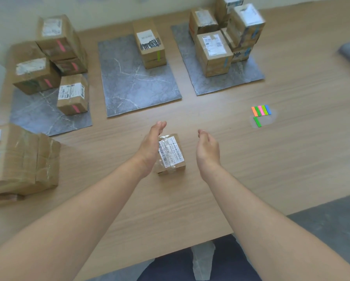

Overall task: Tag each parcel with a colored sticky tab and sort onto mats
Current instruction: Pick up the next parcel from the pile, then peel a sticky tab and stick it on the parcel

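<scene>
L hand (149,148) and R hand (207,147) flank small parcel (173,153), both released; should squeeze sides evenly before reaching sticky tabs (261,110).

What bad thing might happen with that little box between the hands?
The small parcel shows no colored tab, so it may get sorted untagged. The stacked parcels on the right mat look tilted and might topple if another is added.

Head view, looking down, forward over table (271,159).
</scene>
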A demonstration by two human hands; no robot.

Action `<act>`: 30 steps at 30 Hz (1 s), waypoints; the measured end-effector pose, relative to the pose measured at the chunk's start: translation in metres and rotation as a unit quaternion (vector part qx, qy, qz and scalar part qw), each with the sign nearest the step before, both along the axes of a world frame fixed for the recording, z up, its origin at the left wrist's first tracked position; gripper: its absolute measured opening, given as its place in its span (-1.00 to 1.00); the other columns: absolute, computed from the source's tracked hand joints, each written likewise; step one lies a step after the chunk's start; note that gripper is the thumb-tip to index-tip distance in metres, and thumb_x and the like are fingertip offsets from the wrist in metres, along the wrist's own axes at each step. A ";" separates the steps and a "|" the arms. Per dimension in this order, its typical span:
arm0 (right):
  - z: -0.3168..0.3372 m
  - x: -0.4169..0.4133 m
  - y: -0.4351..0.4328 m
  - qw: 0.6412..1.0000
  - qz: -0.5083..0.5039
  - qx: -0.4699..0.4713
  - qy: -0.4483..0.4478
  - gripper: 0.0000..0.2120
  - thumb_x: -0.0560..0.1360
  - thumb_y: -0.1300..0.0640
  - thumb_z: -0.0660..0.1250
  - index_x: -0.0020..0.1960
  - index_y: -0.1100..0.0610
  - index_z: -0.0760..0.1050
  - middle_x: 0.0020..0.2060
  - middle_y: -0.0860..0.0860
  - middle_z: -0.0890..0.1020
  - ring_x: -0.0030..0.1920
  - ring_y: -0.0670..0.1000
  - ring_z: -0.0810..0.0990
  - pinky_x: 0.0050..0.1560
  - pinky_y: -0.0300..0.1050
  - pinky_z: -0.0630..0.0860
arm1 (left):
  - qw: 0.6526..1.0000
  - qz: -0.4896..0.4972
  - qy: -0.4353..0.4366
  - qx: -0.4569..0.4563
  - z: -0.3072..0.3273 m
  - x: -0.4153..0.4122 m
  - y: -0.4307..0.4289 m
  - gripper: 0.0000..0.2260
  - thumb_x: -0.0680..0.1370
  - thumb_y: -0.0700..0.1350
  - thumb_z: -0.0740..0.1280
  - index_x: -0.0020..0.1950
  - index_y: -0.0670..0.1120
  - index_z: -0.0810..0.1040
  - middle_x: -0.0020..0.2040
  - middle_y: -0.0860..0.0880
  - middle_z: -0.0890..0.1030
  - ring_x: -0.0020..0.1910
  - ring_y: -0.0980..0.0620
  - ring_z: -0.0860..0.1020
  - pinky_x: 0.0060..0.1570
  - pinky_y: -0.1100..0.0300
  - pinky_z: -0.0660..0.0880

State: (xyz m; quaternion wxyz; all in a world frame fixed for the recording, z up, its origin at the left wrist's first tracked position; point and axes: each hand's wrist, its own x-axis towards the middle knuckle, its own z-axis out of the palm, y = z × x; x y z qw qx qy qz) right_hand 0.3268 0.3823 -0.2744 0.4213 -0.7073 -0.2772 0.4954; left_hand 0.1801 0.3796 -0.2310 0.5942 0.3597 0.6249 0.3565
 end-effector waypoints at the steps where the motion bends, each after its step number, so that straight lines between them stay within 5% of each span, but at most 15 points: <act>1: 0.002 0.006 0.002 1.000 -0.004 0.007 0.002 -0.66 0.67 0.01 0.12 0.23 0.13 0.59 0.19 0.00 0.64 0.22 0.01 0.56 0.22 -0.15 0.38 | 1.000 -0.008 0.006 0.004 0.004 0.007 0.002 -0.43 0.52 0.32 0.09 0.45 0.12 0.44 0.50 0.16 0.38 0.43 0.25 0.30 0.55 0.02 0.13; 5: 0.005 0.036 0.013 0.999 -0.019 0.030 0.015 -0.71 0.67 0.03 0.12 0.15 0.06 0.60 -0.10 -0.19 0.57 0.12 -0.05 0.54 0.24 -0.14 0.41 | 0.999 -0.034 0.008 0.007 0.011 0.037 0.008 -0.49 0.64 0.25 0.06 0.52 0.07 0.38 0.52 0.09 0.36 0.50 0.19 0.28 0.56 0.03 0.09; 15: -0.010 0.133 0.048 0.999 -0.019 0.030 0.022 -0.75 0.66 0.01 0.12 0.12 -0.02 0.58 -0.11 -0.25 0.57 0.13 -0.04 0.56 0.21 -0.12 0.43 | 0.998 -0.052 -0.009 -0.021 -0.001 0.145 0.040 -0.50 0.69 0.19 -0.02 0.55 0.01 0.33 0.51 -0.04 0.39 0.52 0.07 0.28 0.55 0.02 0.14; 19: -0.017 0.179 0.068 1.000 -0.006 0.014 0.019 -0.73 0.64 -0.03 0.13 0.12 -0.02 0.60 0.02 -0.13 0.63 0.14 -0.02 0.56 0.27 -0.05 0.46 | 0.998 -0.040 -0.014 -0.044 -0.012 0.189 0.060 -0.49 0.68 0.22 -0.02 0.54 0.03 0.35 0.50 -0.07 0.41 0.52 0.05 0.29 0.53 0.02 0.16; 23: -0.026 0.227 0.089 1.000 -0.008 0.004 0.021 -0.56 0.55 -0.13 0.10 0.25 0.01 0.60 0.00 -0.21 0.61 0.21 0.00 0.58 0.31 -0.02 0.46 | 0.998 -0.021 -0.016 -0.058 -0.025 0.236 0.083 -0.51 0.68 0.21 -0.01 0.51 0.03 0.39 0.45 -0.05 0.46 0.45 0.08 0.36 0.49 0.03 0.22; 27: -0.044 0.275 0.115 1.000 -0.019 -0.006 0.017 -0.68 0.63 -0.06 0.13 -0.09 0.10 0.54 -0.13 -0.02 0.63 0.02 0.08 0.60 0.09 0.00 0.49 | 0.997 -0.015 -0.023 -0.070 -0.037 0.280 0.107 -0.52 0.69 0.19 -0.01 0.49 0.02 0.41 0.44 -0.03 0.47 0.41 0.11 0.38 0.47 0.05 0.23; 30: -0.059 0.303 0.132 0.999 -0.027 -0.017 0.014 -0.66 0.59 -0.06 0.13 -0.05 0.20 0.48 -0.03 0.13 0.67 0.09 0.21 0.62 0.15 0.16 0.54 | 0.996 -0.016 -0.022 -0.083 -0.047 0.306 0.122 -0.51 0.69 0.18 -0.01 0.51 0.00 0.39 0.45 -0.05 0.46 0.46 0.08 0.35 0.51 0.03 0.21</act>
